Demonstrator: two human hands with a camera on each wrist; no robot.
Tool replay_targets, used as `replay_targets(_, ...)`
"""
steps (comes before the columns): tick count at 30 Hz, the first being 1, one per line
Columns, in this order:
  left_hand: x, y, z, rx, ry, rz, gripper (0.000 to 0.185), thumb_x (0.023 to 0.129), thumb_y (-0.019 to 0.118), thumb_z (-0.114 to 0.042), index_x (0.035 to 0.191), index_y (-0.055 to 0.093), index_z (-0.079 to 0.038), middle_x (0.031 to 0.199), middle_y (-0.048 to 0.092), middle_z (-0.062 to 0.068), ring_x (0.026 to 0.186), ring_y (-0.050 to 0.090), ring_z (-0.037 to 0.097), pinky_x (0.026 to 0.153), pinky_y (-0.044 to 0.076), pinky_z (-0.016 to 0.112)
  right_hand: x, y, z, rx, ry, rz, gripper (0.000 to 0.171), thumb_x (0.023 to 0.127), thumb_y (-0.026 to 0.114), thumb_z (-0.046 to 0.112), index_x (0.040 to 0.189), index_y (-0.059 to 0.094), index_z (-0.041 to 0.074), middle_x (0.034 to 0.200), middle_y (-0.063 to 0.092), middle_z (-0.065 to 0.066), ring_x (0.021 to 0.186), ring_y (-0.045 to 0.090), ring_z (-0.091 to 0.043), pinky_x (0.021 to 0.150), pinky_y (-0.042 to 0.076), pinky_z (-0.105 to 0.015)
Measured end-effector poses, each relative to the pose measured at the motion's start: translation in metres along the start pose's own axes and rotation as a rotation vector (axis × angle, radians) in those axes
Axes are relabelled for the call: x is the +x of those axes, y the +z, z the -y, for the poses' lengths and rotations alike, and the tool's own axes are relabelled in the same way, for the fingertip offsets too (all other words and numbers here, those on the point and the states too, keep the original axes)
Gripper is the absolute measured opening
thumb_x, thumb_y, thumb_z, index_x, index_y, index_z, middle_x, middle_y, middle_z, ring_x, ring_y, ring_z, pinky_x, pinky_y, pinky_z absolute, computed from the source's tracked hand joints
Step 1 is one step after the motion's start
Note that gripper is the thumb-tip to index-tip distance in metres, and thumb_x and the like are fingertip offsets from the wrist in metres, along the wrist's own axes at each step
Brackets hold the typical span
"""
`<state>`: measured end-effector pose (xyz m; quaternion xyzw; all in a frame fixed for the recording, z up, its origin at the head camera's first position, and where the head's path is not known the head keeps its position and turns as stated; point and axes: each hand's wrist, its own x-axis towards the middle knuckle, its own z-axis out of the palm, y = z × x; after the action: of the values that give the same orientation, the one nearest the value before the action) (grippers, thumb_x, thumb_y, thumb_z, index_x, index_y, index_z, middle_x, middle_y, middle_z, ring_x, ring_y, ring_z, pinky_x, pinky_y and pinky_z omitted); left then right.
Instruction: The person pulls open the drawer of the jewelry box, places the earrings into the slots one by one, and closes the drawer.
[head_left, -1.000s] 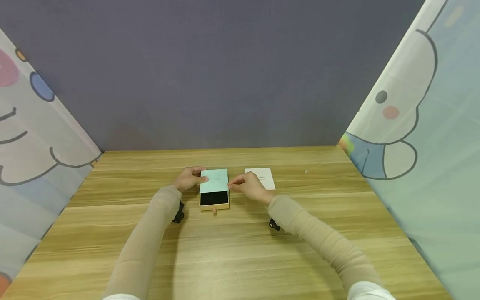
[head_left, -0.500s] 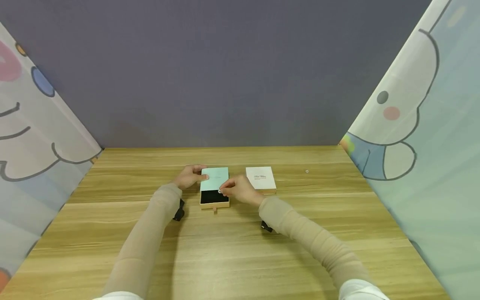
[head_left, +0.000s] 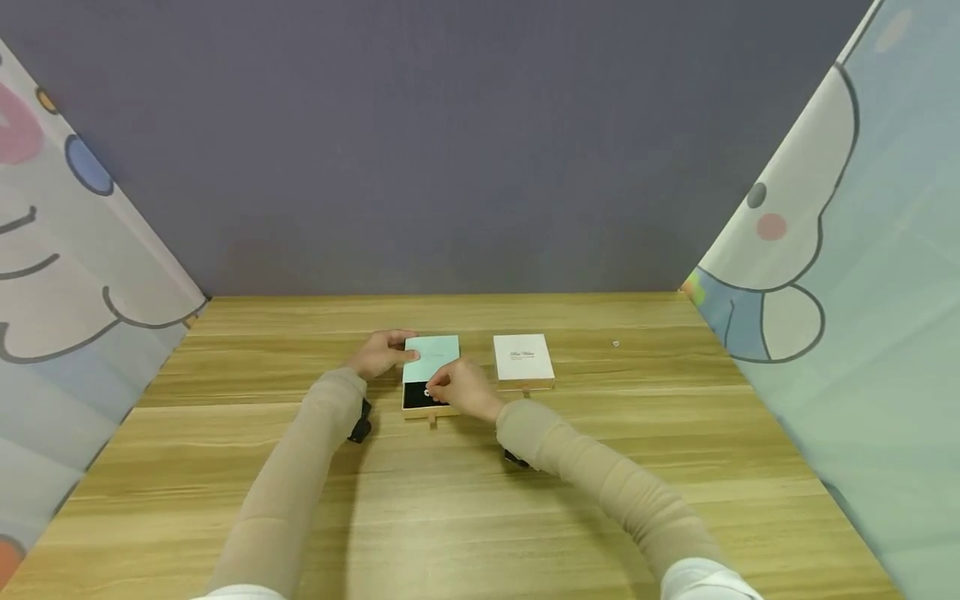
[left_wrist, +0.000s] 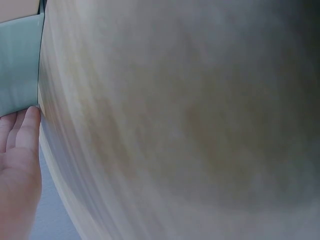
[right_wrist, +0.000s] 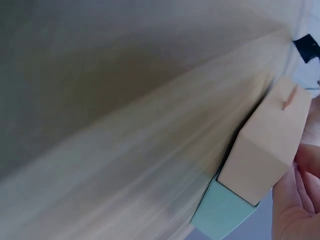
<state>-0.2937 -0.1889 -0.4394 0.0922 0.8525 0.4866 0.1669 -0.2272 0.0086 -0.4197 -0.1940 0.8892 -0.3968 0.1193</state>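
Note:
A mint-green jewelry box (head_left: 432, 358) sits on the table with its drawer (head_left: 414, 395) partly pulled toward me, showing a black lining. My left hand (head_left: 380, 355) grips the box at its far left corner, thumb on the top. In the left wrist view, fingers (left_wrist: 31, 127) lie against the box's green side. Over the drawer, my right hand (head_left: 462, 387) pinches a small silvery piece of jewelry (head_left: 427, 392) between thumb and fingertips, close to the lining. The right wrist view shows the drawer's peach front (right_wrist: 270, 145) beside that hand, with the held piece hidden.
A closed white box (head_left: 522, 358) with lettering and a pull tab stands to the right of the green one. Farther right lies a tiny silvery item (head_left: 616, 343). The wooden table (head_left: 450, 517) ends at a dark grey backdrop (head_left: 450, 150), with printed cloths at both sides.
My right hand has moved left and toward me from the green box's right edge to over the open drawer, carrying the small jewelry piece. The left hand has stayed on the box.

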Motion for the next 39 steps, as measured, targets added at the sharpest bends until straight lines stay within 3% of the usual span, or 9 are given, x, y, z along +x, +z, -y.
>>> replay_targets(9,0.001,0.0,-0.001,0.008,0.003,-0.008,0.057,0.089,0.062,-0.025,0.137,0.041,-0.005,0.142,0.037,0.019,0.13,0.034,0.036,0.103,0.035,0.049,0.004,0.004,0.004,-0.1,-0.038,-0.005,0.011,0.086,0.063,0.01,0.087,0.073,0.005,0.08,0.071,-0.004,0.063,0.061,-0.007,0.054,0.048,-0.016)
replay_targets(20,0.003,0.004,-0.001,-0.009,-0.003,-0.004,0.056,0.088,0.062,-0.024,0.137,0.042,-0.006,0.14,0.039,0.019,0.13,0.035,0.035,0.102,0.037,0.048,0.003,0.007,0.005,-0.167,-0.022,-0.005,0.01,0.085,0.065,0.011,0.084,0.073,0.006,0.075,0.07,-0.002,0.06,0.058,-0.004,0.053,0.046,-0.015)
replay_targets(29,0.001,0.005,-0.003,-0.036,0.012,-0.011,0.057,0.088,0.063,-0.022,0.137,0.041,-0.004,0.139,0.04,0.02,0.128,0.037,0.036,0.101,0.038,0.047,0.004,0.009,0.007,-0.217,-0.036,-0.013,0.011,0.086,0.064,0.012,0.083,0.074,0.007,0.081,0.071,-0.002,0.066,0.061,-0.006,0.058,0.048,-0.016)
replay_targets(39,0.001,0.003,-0.001,-0.029,0.017,-0.013,0.057,0.088,0.063,-0.022,0.137,0.04,-0.002,0.137,0.042,0.021,0.127,0.039,0.036,0.1,0.039,0.047,0.006,0.014,0.006,-0.317,-0.068,-0.081,0.011,0.085,0.065,0.014,0.081,0.074,0.01,0.079,0.071,0.001,0.071,0.064,-0.008,0.065,0.051,-0.02)
